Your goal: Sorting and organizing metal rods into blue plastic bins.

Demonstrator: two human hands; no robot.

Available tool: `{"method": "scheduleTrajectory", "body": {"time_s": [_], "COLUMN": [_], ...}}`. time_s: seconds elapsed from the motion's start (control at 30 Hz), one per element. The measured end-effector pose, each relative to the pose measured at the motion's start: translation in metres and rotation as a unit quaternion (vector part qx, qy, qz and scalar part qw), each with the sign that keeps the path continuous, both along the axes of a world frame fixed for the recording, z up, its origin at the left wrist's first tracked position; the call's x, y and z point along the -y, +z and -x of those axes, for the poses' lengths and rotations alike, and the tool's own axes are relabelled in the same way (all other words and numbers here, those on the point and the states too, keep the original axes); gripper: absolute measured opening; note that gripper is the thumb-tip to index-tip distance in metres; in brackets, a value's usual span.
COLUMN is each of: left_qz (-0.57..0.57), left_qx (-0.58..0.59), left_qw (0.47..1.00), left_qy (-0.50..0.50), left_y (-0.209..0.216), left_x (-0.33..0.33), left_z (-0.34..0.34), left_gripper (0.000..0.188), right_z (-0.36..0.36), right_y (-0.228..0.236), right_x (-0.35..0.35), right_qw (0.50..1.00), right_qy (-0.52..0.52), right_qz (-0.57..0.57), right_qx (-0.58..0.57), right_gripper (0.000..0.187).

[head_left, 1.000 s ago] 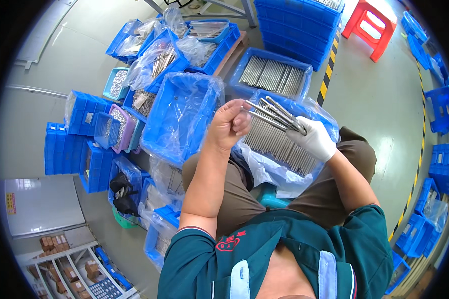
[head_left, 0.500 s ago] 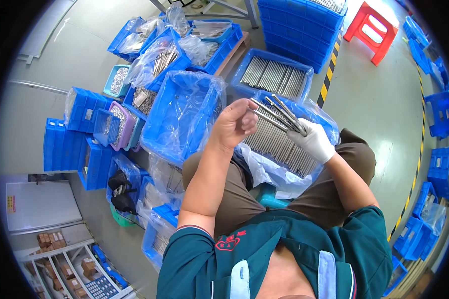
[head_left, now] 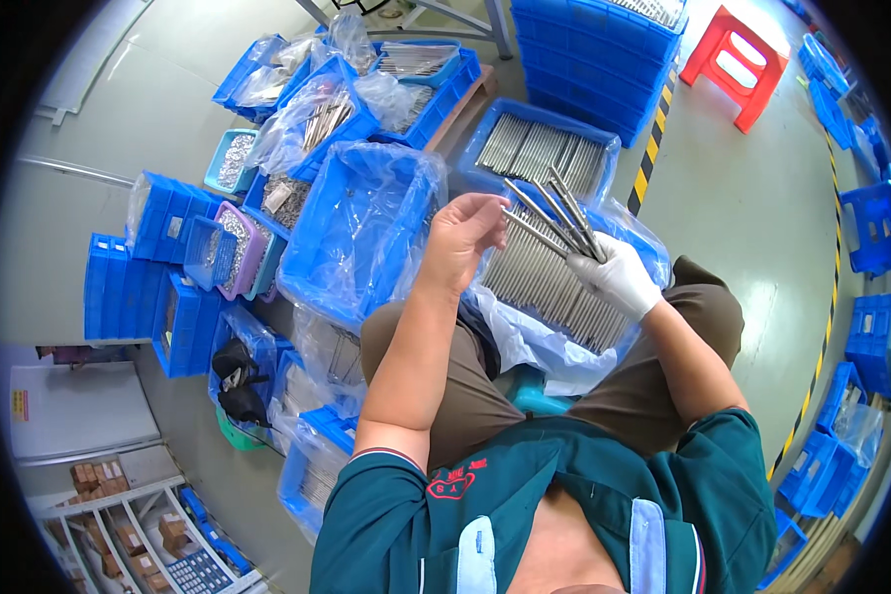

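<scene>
My right hand [head_left: 619, 281], in a white glove, is closed around the lower ends of several slim, shiny metal rods [head_left: 571, 220], which fan out up and to the left. My bare left hand [head_left: 467, 238] is pinched at the far tip of the lowest rod, its fingers curled together. Below the held rods, a blue crate lined with plastic holds rows of similar metal rods [head_left: 535, 287] between my knees. White wrapping [head_left: 525, 342] hangs over its near side. Left of it stands a blue crate [head_left: 351, 223] with a clear liner and no rods visible inside.
Beyond the rods stands another filled blue crate [head_left: 485, 183], and behind it a tall stack of blue crates [head_left: 594, 74]. A red stool [head_left: 738, 69] is at the far right. Purple and blue bins [head_left: 250, 252] of small metal parts sit at the left, near bagged crates [head_left: 312, 124].
The rods in my right hand have spread farther apart, with the lowest one angled away from the others. My left hand has shifted slightly and its fingers have turned at the rod's tip.
</scene>
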State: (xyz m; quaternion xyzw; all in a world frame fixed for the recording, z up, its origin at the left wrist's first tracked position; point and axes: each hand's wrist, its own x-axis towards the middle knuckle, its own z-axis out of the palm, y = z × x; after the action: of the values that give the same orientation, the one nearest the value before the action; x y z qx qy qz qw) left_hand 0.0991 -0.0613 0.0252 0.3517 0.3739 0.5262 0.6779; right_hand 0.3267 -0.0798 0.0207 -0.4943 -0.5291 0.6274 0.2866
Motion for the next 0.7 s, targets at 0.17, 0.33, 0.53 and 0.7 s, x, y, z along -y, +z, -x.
{"method": "scheduleTrajectory", "body": {"time_s": [0.17,0.33,0.53,0.7], "left_qz": [-0.008,-0.044,-0.04,-0.038], "left_qx": [0.031,-0.04,-0.115,-0.113], "left_qw": [0.999,0.998,0.992,0.992], "left_qy": [-0.019,-0.007,0.035,0.05], "left_y": [-0.002,0.008,0.013,0.011], "left_x": [0.001,0.0,-0.004,-0.003], "left_z": [-0.006,-0.007,0.014,0.012], "left_gripper": [0.016,0.014,0.013,0.012], "right_z": [-0.001,-0.002,-0.002,-0.002], "right_y": [-0.002,-0.003,-0.003,0.003], "right_x": [-0.001,-0.002,-0.001,-0.001], "right_qw": [0.999,0.999,0.998,0.998], "right_qy": [-0.003,0.007,0.021,0.027], "right_qz": [0.031,0.027,0.039,0.036], "right_qx": [-0.035,-0.04,-0.05,-0.045], "right_gripper": [0.013,0.013,0.011,0.01]}}
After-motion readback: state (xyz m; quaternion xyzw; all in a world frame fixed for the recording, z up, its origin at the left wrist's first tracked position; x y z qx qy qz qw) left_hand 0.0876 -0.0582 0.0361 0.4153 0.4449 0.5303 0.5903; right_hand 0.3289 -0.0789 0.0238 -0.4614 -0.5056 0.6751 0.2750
